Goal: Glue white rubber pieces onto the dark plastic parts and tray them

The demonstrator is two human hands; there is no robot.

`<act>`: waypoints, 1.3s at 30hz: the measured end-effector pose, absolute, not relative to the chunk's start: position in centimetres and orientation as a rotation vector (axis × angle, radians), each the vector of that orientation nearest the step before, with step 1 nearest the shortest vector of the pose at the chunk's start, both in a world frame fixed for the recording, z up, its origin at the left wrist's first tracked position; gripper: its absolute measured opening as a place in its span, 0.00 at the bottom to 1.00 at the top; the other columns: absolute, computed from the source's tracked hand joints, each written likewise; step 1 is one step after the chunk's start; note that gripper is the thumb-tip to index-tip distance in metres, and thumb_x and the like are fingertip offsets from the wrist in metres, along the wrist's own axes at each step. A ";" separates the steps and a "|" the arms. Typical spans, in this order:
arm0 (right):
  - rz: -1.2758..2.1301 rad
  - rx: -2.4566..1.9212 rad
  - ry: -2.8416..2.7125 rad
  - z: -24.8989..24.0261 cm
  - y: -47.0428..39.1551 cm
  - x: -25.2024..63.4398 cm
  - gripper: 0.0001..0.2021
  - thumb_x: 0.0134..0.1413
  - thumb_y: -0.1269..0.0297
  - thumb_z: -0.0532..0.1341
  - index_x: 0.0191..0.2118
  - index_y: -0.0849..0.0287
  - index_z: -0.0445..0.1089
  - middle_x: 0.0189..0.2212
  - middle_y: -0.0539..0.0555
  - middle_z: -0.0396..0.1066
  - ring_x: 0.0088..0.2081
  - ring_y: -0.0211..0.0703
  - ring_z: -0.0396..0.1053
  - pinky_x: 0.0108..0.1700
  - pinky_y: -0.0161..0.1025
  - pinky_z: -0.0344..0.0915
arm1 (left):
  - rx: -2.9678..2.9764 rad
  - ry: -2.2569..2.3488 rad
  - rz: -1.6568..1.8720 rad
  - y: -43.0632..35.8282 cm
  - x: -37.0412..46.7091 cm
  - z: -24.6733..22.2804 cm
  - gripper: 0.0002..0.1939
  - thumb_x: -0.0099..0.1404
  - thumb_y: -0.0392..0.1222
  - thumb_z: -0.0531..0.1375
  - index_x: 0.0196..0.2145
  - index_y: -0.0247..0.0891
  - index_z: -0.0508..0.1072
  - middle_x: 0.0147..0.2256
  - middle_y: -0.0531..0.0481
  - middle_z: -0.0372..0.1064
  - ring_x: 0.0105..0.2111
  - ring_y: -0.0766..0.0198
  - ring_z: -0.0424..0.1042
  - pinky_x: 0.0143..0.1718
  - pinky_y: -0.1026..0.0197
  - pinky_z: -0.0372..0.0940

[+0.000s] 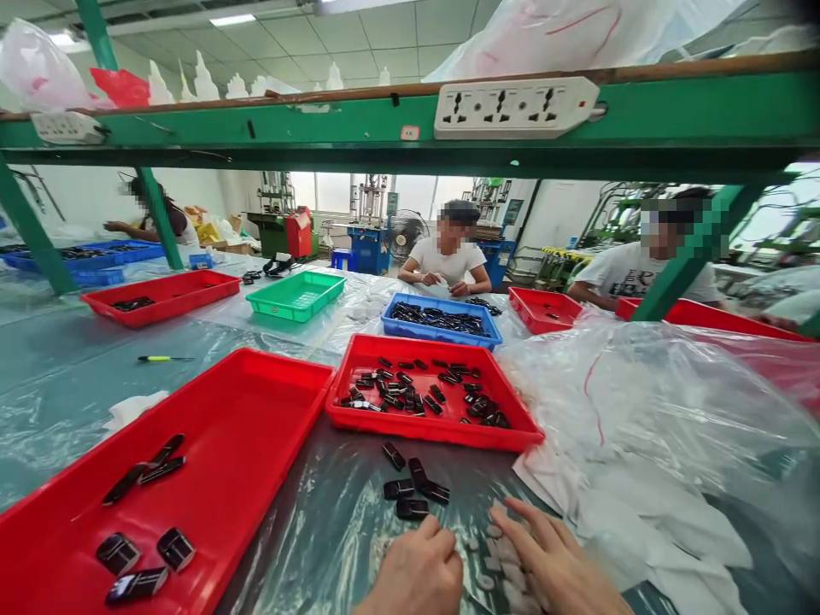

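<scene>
My left hand [419, 568] is curled closed at the bottom centre, just below several glossy black pieces [412, 509] lying loose on the plastic-covered table. What its fingers grip, if anything, is hidden. To its right, my right hand [554, 547] has its fingers stretched out and apart over a scatter of small pale, translucent pieces [492, 564]. A thin metallic edge shows between the hands, too little of it to name. Beyond the hands stands a red tray [436, 434] with many black pieces in it. A larger red tray [256, 444] on the left holds several more.
White sheets [679, 530] and a clear plastic bag [641, 384] lie at right. Farther back are a blue tray [442, 336] of black pieces, a green tray [295, 299] and a yellow-handled tool [157, 359]. A green shelf beam [359, 128] crosses above. Co-workers sit opposite.
</scene>
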State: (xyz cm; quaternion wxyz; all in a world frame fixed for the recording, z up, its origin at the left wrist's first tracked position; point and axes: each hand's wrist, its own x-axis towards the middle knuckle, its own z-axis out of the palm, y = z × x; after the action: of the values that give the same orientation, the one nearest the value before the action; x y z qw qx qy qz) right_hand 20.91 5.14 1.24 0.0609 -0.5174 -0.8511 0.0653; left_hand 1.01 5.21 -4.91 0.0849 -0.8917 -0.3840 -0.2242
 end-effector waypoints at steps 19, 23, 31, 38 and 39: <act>0.350 -1.533 -2.497 4.7 4.2 19.2 0.09 0.54 0.60 0.59 0.28 0.59 0.65 0.27 0.52 0.67 0.29 0.41 0.64 0.30 0.36 0.56 | -2.853 -1.310 -0.730 3.9 0.3 -2.0 0.13 0.64 0.28 0.49 0.34 0.36 0.72 0.37 0.49 0.71 0.36 0.62 0.67 0.37 0.62 0.69; 0.389 -1.448 -2.539 4.7 3.7 19.3 0.05 0.47 0.66 0.63 0.31 0.60 0.67 0.34 0.55 0.68 0.37 0.45 0.64 0.37 0.38 0.60 | -2.866 -1.313 -0.736 3.8 0.2 -1.8 0.14 0.65 0.28 0.48 0.35 0.36 0.73 0.39 0.47 0.71 0.37 0.61 0.68 0.38 0.61 0.70; 0.373 -1.461 -2.218 10.6 6.9 24.4 0.08 0.56 0.63 0.56 0.32 0.59 0.70 0.28 0.52 0.70 0.30 0.38 0.67 0.33 0.36 0.63 | -2.877 -1.289 -0.778 3.8 -0.1 -2.1 0.15 0.65 0.29 0.47 0.37 0.37 0.73 0.40 0.47 0.71 0.38 0.61 0.69 0.37 0.61 0.71; 0.445 -1.662 -1.735 11.3 19.6 31.3 0.13 0.59 0.60 0.57 0.45 0.62 0.66 0.40 0.53 0.69 0.36 0.38 0.69 0.37 0.41 0.69 | -2.825 -1.259 -0.866 4.1 -0.1 -3.1 0.15 0.65 0.29 0.46 0.37 0.38 0.71 0.40 0.47 0.71 0.38 0.63 0.69 0.39 0.65 0.70; 0.493 -1.633 -1.723 10.9 21.2 31.3 0.13 0.59 0.60 0.57 0.45 0.62 0.66 0.41 0.54 0.69 0.38 0.39 0.69 0.38 0.41 0.69 | -2.811 -1.227 -0.886 4.2 -0.1 -3.3 0.15 0.65 0.30 0.46 0.37 0.38 0.71 0.40 0.47 0.72 0.37 0.63 0.70 0.39 0.65 0.70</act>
State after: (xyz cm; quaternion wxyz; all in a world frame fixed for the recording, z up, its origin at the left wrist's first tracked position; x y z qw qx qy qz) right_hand 31.27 21.24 10.90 0.3508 -0.6308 -0.6654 0.1905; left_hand -0.09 4.22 -3.35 -0.0253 -0.8802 -0.3842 -0.2775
